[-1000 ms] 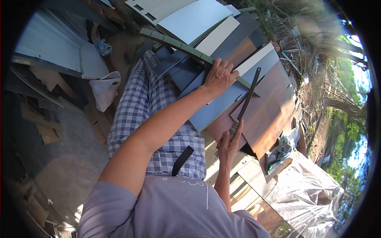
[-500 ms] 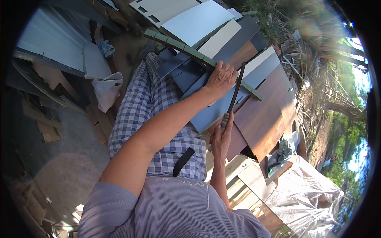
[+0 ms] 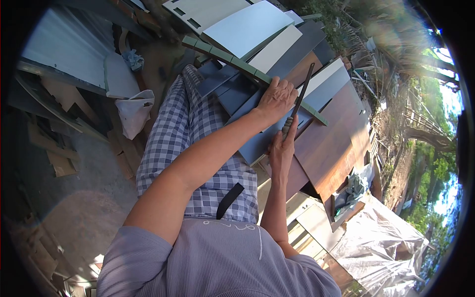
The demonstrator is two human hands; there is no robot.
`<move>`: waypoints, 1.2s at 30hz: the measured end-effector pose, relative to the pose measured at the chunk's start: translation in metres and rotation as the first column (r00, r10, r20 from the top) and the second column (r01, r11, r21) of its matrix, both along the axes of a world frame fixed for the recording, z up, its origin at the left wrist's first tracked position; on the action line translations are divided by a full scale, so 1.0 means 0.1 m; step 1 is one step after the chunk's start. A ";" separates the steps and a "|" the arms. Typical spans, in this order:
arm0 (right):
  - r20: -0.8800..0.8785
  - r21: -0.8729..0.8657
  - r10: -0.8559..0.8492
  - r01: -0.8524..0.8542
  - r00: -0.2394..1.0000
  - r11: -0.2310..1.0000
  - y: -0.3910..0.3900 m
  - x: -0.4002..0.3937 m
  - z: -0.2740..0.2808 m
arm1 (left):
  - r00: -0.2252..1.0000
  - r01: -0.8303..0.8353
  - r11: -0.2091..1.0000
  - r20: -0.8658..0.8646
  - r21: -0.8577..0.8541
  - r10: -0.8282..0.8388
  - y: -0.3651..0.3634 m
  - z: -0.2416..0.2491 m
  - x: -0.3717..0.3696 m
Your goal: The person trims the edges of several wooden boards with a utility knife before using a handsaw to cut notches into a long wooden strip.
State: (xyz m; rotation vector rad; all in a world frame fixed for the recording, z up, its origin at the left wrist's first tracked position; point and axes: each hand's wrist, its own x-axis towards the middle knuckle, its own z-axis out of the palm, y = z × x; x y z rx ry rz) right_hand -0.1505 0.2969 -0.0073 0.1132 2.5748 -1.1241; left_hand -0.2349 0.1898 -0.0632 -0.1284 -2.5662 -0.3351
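My left hand [image 3: 278,99] is closed on a long green strip [image 3: 225,58] marked by cross lines, pressing it over the stacked boards. The strip runs slantwise, and its short end [image 3: 315,114] shows beyond my fingers. In my right hand [image 3: 282,148] is a file, its pale ridged handle [image 3: 287,126] gripped with one finger stretched along it. The file's dark narrow blade [image 3: 305,81] crosses the strip just beside my left hand and points away from me. Under both hands lie blue-grey boards [image 3: 267,140] and a brown wooden board [image 3: 329,143].
White and grey panels [image 3: 245,29] are stacked beyond the strip. On the left stand a large pale panel [image 3: 69,44] and a white bag [image 3: 133,116]. Clear plastic sheeting [image 3: 381,242] lies at the lower right, near a crumpled cloth [image 3: 354,188]. Checked trousers cover my legs.
My right hand has pushed the file forward, away from my body, so its blade reaches farther past the strip. My left hand stays in place on the strip.
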 end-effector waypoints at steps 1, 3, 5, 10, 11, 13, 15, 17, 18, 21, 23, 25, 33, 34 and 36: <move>-0.003 -0.004 0.004 -0.004 1.000 1.000 0.02 0.01 -0.04 | 1.000 0.002 1.000 0.015 0.011 -0.002 0.01 0.01 0.00; -0.203 -0.033 0.028 -0.036 0.979 0.999 0.12 0.12 -0.21 | 1.000 -0.005 1.000 0.029 0.007 0.005 0.01 0.01 -0.01; -0.236 -0.008 0.054 -0.057 0.970 0.998 0.25 0.31 -0.32 | 0.998 0.017 1.000 0.054 0.023 -0.019 0.01 0.00 -0.02; -0.129 -0.006 0.029 -0.030 0.991 1.000 0.23 0.41 -0.19 | 0.996 -0.009 0.999 0.091 -0.046 0.013 0.01 0.02 0.01; -0.096 -0.011 0.021 -0.022 0.995 1.000 0.17 0.31 -0.14 | 0.997 -0.001 0.999 0.071 -0.041 0.004 0.01 0.02 0.00; -0.110 -0.097 -0.001 -0.009 0.994 0.995 0.08 0.11 -0.12 | 0.997 -0.015 0.999 0.072 -0.051 0.019 0.00 0.03 0.03; -0.127 -0.088 0.010 -0.022 0.992 0.996 0.03 -0.07 -0.14 | 0.998 -0.009 0.999 0.058 -0.044 0.012 0.01 0.05 0.03; -0.149 -0.088 0.016 -0.029 0.989 0.996 0.02 -0.11 -0.12 | 0.996 -0.008 0.998 0.085 -0.055 0.013 0.01 0.08 0.05; -0.147 -0.076 0.021 -0.032 0.989 0.997 0.04 -0.06 -0.11 | 0.993 -0.001 0.998 0.114 -0.064 0.008 0.01 0.09 0.05; -0.141 -0.053 0.026 -0.034 0.990 0.998 0.13 0.19 -0.11 | 0.991 -0.003 0.997 0.136 -0.083 0.014 0.01 0.10 0.04; -0.141 -0.028 0.019 -0.023 0.990 0.999 0.16 0.31 -0.10 | 0.992 0.005 0.996 0.126 -0.084 0.006 0.02 0.07 0.05; -0.100 -0.051 0.005 -0.010 0.995 0.999 0.16 0.33 -0.06 | 0.995 0.007 0.997 0.105 -0.080 0.001 0.01 0.07 0.04; -0.093 0.027 0.026 -0.023 0.995 0.999 0.18 0.32 -0.08 | 0.997 0.040 0.996 -0.066 0.084 -0.034 -0.43 0.15 0.29; -0.092 0.024 0.016 -0.014 0.996 1.000 0.20 0.32 -0.12 | 0.999 0.010 0.998 -0.036 0.057 -0.008 -0.54 0.14 0.32; -0.158 0.010 0.050 -0.049 0.986 0.999 0.24 0.31 -0.21 | 1.000 -0.016 0.999 -0.011 0.029 0.016 -0.68 0.11 0.33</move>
